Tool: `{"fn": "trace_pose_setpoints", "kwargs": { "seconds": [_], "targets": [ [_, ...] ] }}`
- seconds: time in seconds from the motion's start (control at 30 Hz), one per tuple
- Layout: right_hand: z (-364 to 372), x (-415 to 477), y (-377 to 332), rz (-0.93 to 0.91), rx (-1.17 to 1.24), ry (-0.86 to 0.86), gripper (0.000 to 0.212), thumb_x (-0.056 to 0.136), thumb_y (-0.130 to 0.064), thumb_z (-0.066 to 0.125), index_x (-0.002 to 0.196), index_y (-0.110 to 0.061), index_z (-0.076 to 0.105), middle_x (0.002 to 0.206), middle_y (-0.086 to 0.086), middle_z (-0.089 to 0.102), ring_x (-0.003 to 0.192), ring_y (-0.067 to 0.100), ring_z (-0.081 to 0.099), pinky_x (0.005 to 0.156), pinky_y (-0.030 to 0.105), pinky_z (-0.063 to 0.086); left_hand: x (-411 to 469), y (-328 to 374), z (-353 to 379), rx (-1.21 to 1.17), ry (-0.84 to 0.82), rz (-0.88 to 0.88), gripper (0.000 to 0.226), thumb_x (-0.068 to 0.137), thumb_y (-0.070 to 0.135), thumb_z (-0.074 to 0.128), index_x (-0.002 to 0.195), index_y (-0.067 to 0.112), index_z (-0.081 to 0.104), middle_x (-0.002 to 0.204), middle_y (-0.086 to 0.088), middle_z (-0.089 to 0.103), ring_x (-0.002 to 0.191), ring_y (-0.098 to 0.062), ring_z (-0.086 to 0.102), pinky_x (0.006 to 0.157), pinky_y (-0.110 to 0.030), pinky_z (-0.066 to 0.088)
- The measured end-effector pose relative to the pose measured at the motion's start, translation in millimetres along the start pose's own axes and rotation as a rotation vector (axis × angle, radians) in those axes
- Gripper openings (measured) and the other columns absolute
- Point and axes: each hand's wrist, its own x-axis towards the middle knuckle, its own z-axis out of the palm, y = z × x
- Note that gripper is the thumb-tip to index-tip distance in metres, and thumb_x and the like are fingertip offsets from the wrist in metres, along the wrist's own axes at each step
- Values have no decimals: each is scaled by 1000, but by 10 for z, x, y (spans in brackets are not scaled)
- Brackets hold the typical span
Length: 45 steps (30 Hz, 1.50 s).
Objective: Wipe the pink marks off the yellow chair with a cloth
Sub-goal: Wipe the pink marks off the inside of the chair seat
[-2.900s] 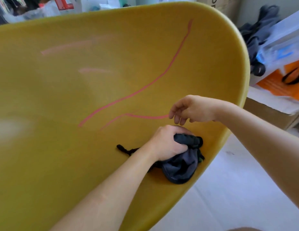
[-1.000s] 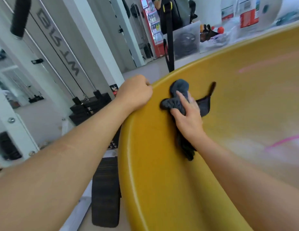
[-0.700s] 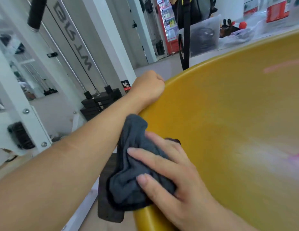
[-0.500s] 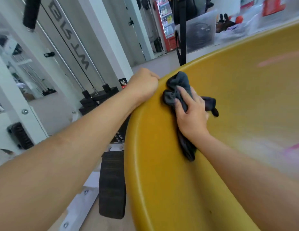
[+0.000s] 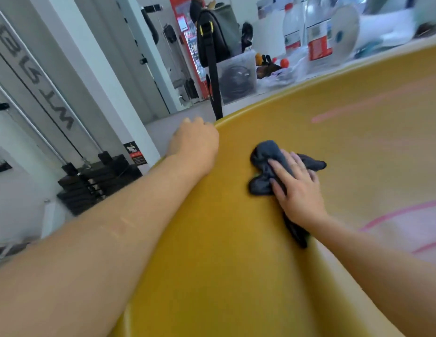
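Head view: with your left hand [image 5: 194, 142] gripping the rim of the yellow chair [image 5: 224, 276], your flat-fingered right hand [image 5: 297, 188] could sweep the cloth [image 5: 265, 154] short of the pink marks [image 5: 394, 212].

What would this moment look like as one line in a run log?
left hand: grips rim of yellow chair | right hand: presses dark cloth on it | pink marks: visible at right
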Motion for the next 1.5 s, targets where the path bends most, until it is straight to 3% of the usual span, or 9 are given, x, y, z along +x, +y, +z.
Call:
{"fn": "trace_pose_setpoints", "kwargs": {
  "seconds": [0.1,0.27,0.47,0.7,0.8,0.97,1.17,1.43,1.5],
  "targets": [
    [38,-137,-505,383,161,80,50,99,-41,36,145,-23,41,157,10,29,146,28,22,109,53,32,5,117,42,-50,18,-87,39,88,13,51,125,3,46,122,-15,48,112,-31,43,79,-36,39],
    [-223,-926,-537,-553,102,-368,47,100,-47,32,144,-34,40,157,-3,30,145,15,26,110,35,28,-78,229,222,-19,64,-139,61,84,18,51,137,-2,30,130,-19,41,117,-34,39,93,-41,35],
    [-236,-551,-125,378,80,-195,47,100,-43,35,147,-36,35,161,-1,21,148,19,13,114,44,17,-36,240,221,-38,47,-168,71,82,19,62,139,-4,27,131,-21,40,115,-35,38,92,-40,36],
    [-871,-1739,-924,-533,366,-631,43,100,-48,30,143,-50,27,159,-14,22,142,11,27,102,44,35,-9,245,219,-77,52,-187,80,79,29,71,139,-5,29,134,-24,38,120,-39,36,95,-45,36],
    [-734,-1305,-214,-494,-81,-553,48,96,-60,12,143,-54,23,158,-16,22,141,17,28,97,43,33,-23,213,155,-90,45,-162,77,80,21,70,139,-7,29,134,-26,38,121,-40,36,96,-45,36],
    [-370,-607,133,276,-227,-235,49,100,-44,28,149,-42,19,163,0,8,148,25,6,111,51,19,-85,277,225,-50,69,-162,85,78,22,70,143,-4,22,137,-25,37,122,-39,37,103,-45,32],
    [-499,-1053,-136,-542,16,-504,45,100,-42,31,144,-48,23,161,-4,11,144,25,20,97,44,33,-33,506,128,-16,26,-138,85,75,26,64,144,7,19,142,-21,32,130,-37,30,109,-49,26],
    [-376,-379,322,309,-167,-88,44,99,-42,37,143,-43,33,156,0,23,138,29,21,97,49,30,103,514,105,-12,24,-258,69,74,34,64,130,3,39,126,-18,42,114,-36,38,93,-44,35],
    [-109,-627,-320,26,-56,-27,42,98,-44,36,139,-39,40,153,-1,33,134,29,34,89,48,37,152,576,191,-48,59,-286,72,74,32,64,132,-1,36,128,-18,42,116,-35,40,97,-43,33]
  ]
}}
